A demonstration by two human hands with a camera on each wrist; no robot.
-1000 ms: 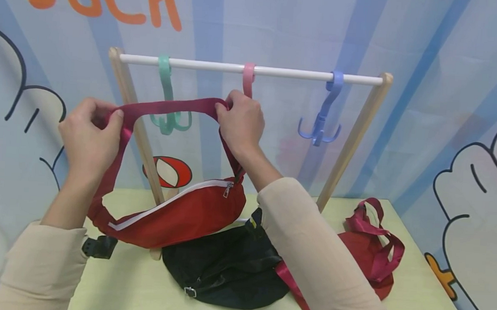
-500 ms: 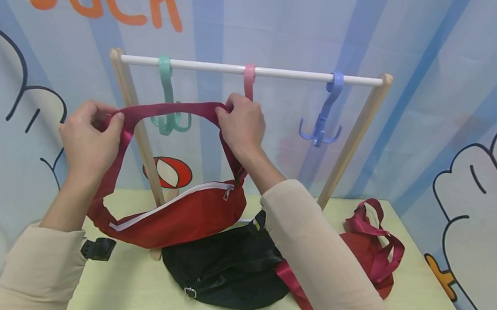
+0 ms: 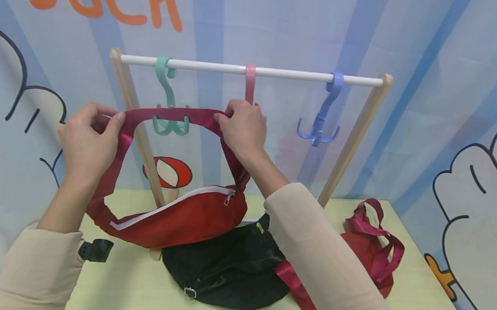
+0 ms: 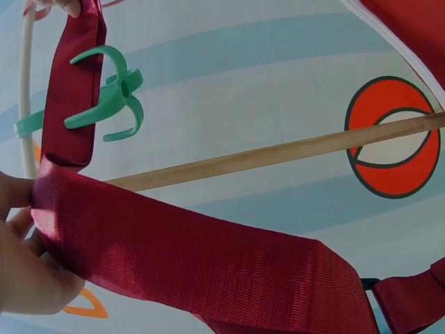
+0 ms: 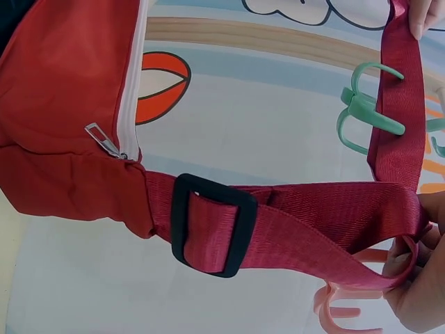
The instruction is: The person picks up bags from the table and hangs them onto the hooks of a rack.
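A red waist bag (image 3: pixel 186 217) with a white zipper hangs in the air from its dark red strap (image 3: pixel 170 114). My left hand (image 3: pixel 90 142) pinches the strap at its left bend, my right hand (image 3: pixel 243 129) at its right bend. Between them the strap runs level across the green hook (image 3: pixel 165 83), behind its front prongs, as both wrist views show. In the right wrist view a black buckle (image 5: pixel 182 223) sits on the strap near the bag, and part of the pink hook (image 5: pixel 330 309) shows below my right hand.
The hooks hang on a white bar (image 3: pixel 295 74) between wooden posts (image 3: pixel 352 141). A blue hook (image 3: pixel 319 126) is at the right. On the pale table (image 3: pixel 111 279) lie a black bag (image 3: pixel 225 271) and another red bag (image 3: pixel 359 250), partly behind my right sleeve.
Both hands and the strap have lowered slightly. The strap's middle, formerly in front of the green hook's lower part, now lies behind its front prongs. That hook has tilted a little.
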